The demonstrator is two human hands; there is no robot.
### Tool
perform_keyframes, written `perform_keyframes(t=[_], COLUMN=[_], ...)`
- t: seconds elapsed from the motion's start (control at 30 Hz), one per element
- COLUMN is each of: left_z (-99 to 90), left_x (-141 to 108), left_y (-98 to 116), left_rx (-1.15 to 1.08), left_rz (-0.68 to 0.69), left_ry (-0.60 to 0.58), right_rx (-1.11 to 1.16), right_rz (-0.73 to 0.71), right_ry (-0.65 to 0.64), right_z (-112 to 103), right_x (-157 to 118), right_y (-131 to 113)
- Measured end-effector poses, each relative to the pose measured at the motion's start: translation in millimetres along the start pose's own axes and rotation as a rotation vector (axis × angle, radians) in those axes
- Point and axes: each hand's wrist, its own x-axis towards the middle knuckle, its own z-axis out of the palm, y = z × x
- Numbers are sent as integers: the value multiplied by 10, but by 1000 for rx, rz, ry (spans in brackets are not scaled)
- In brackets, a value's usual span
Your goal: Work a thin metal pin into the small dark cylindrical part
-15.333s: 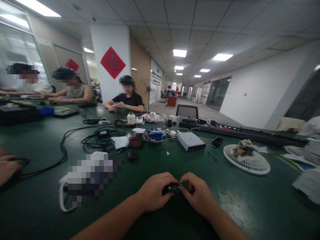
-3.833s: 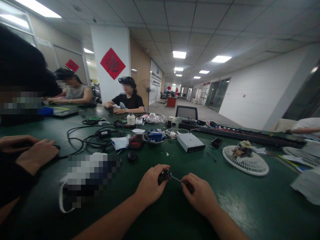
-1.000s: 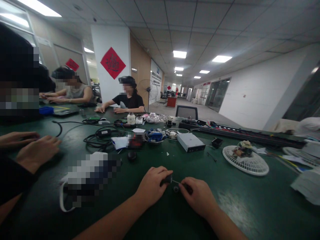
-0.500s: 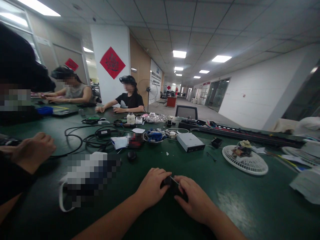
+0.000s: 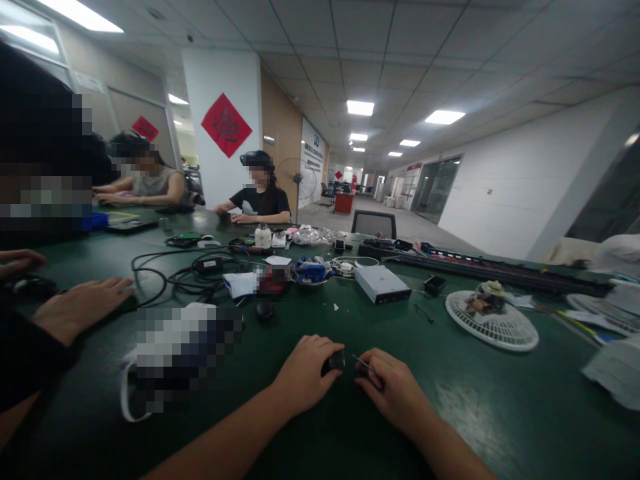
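Grips, two, narrow: one dark piece in left hand, one thin rod in right hand.

Right hand and thin rod now farther from left hand

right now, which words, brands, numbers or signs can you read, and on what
Nothing reads clearly enough to quote.
Large red diamond: dark stylised characters, unclear.
Small red diamond: too blurred.
White wall sign: lines under a blue logo, too small.
Silver drive: faint mark on top, too blurred.
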Motion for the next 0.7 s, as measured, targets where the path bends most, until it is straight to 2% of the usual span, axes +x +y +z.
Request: perform_keyframes(t=[0.13,0.27,0.47,0.7], left_z=[-33,-56,-45,-30], left_x=[-21,-45,-39,-40], left_y=[38,68,52,41], left_rx=[-22,-46,-63,-47], left_rz=[125,224,245,233], left_ry=[-75,-129,-127,-127], right_rx=[15,3,7,-60], right_rz=[-74,-56,9,151], right_ry=[106,120,121,116], right_z=[-3,-5,-12,41], right_x=[16,20,5,18], right_y=[18,-19,-67,35])
